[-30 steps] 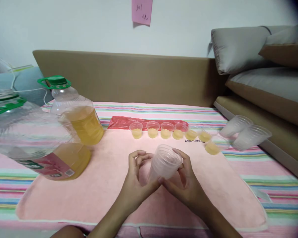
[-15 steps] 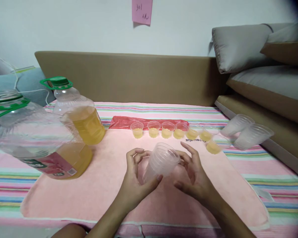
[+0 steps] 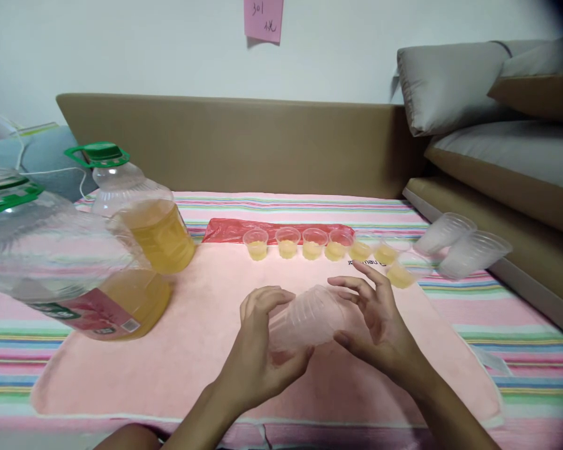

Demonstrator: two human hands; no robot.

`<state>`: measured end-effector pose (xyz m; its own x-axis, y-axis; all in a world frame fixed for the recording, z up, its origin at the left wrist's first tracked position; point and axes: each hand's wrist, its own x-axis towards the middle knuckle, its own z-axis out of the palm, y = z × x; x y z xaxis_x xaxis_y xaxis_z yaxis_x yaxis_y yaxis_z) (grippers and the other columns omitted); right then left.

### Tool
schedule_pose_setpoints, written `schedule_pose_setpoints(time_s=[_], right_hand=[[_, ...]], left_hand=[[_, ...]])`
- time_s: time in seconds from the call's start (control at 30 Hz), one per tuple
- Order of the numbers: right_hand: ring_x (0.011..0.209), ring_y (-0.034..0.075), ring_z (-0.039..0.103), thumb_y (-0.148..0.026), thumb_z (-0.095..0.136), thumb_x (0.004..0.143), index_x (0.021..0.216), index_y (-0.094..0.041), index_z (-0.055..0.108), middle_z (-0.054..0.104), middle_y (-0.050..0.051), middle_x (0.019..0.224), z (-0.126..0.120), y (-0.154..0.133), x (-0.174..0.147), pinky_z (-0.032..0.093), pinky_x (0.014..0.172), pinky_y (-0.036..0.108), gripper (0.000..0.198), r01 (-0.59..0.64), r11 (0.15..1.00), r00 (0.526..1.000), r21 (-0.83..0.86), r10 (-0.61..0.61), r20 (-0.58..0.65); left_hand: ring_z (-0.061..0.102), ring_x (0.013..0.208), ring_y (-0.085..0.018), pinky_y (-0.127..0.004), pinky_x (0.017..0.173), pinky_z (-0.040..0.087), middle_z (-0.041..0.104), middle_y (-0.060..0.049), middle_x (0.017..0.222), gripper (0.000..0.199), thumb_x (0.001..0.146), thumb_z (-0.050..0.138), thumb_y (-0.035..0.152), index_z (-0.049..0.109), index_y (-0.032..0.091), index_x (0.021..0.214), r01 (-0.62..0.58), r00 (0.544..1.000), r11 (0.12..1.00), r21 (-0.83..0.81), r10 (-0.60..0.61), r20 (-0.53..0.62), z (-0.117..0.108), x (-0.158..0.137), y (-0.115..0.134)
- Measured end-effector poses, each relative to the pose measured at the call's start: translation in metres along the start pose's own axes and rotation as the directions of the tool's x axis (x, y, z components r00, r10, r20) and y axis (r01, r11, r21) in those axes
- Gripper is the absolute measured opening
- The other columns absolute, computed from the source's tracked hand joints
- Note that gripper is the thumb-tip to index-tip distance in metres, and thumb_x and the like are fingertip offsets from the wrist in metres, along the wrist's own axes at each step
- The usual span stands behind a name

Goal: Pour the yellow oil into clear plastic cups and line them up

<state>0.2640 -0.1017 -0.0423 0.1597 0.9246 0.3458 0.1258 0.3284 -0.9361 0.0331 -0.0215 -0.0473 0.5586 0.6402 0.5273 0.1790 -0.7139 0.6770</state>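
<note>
A stack of clear plastic cups (image 3: 312, 315) lies tilted on its side between my hands, its mouth end toward the right. My left hand (image 3: 267, 344) is closed around the base end, thumb below and fingers above. Around the mouth end my right hand (image 3: 375, 319) is spread, fingers above the rim and thumb near its lower side; whether it touches the plastic is hard to see. Beyond the hands, several small cups of yellow liquid (image 3: 312, 249) stand in a row, curving nearer at the right end.
Two large green-capped jugs of yellow liquid (image 3: 150, 306) stand at left on the pink mat (image 3: 136, 381) and striped cloth. A red plastic bag (image 3: 225, 229) lies behind the cup row. More stacked cups (image 3: 476, 253) lie at right, near grey-brown cushions (image 3: 507, 156).
The cup stack has tipped further over, its mouth swinging right toward my right hand. My right hand's fingers have risen and spread around that end. The view has shifted slightly.
</note>
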Motion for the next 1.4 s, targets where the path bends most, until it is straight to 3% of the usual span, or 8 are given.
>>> schedule_pose_setpoints(time_s=[0.23,0.57,0.7,0.9,1.4], right_hand=[[0.133,0.035,0.052,-0.046,0.093,0.089,0.161,-0.040,0.025,0.051,0.011,0.144,-0.003,0.000,-0.002,0.039,0.114,0.060,0.098,0.003,0.999,0.998,-0.038,0.000,0.070],[0.133,0.034,0.050,-0.039,0.090,0.093,0.162,-0.040,0.024,0.052,0.010,0.140,-0.005,0.003,-0.002,0.034,0.117,0.059,0.095,0.014,0.999,0.993,-0.030,-0.010,0.117],[0.133,0.033,0.050,-0.039,0.089,0.094,0.163,-0.041,0.022,0.051,0.010,0.141,-0.004,0.002,-0.003,0.039,0.114,0.056,0.096,-0.011,1.000,0.991,0.002,0.010,0.136],[0.135,0.034,0.047,-0.042,0.088,0.095,0.163,-0.042,0.022,0.049,0.010,0.142,-0.005,0.003,-0.004,0.036,0.116,0.059,0.095,-0.036,0.999,0.988,0.017,0.033,0.154],[0.136,0.033,0.045,-0.041,0.088,0.095,0.163,-0.044,0.023,0.047,0.009,0.143,-0.005,0.002,-0.005,0.032,0.119,0.060,0.094,-0.049,0.999,0.986,0.016,0.046,0.161]], left_hand=[[0.049,0.132,-0.033,-0.056,0.112,0.038,0.056,-0.008,0.133,0.067,0.088,0.076,0.028,0.039,0.036,0.142,-0.078,0.997,0.995,0.062,0.076,0.033,-0.005,0.003,0.004],[0.046,0.136,-0.033,-0.053,0.113,0.037,0.054,-0.008,0.137,0.066,0.088,0.074,0.028,0.038,0.036,0.143,-0.075,0.995,0.996,0.057,0.071,0.075,-0.006,0.004,0.005],[0.048,0.134,-0.033,-0.056,0.113,0.035,0.056,-0.007,0.135,0.070,0.086,0.075,0.026,0.037,0.036,0.144,-0.083,0.992,0.995,0.062,0.076,0.101,-0.008,0.003,0.004],[0.047,0.136,-0.032,-0.067,0.122,0.020,0.056,-0.005,0.135,0.068,0.086,0.073,0.022,0.038,0.037,0.142,-0.088,0.984,0.990,0.106,0.070,0.162,-0.011,0.002,0.007],[0.045,0.139,-0.032,-0.073,0.122,0.018,0.058,-0.004,0.132,0.061,0.087,0.071,0.021,0.042,0.036,0.139,-0.111,0.977,0.984,0.140,0.082,0.199,-0.014,0.004,0.009]])
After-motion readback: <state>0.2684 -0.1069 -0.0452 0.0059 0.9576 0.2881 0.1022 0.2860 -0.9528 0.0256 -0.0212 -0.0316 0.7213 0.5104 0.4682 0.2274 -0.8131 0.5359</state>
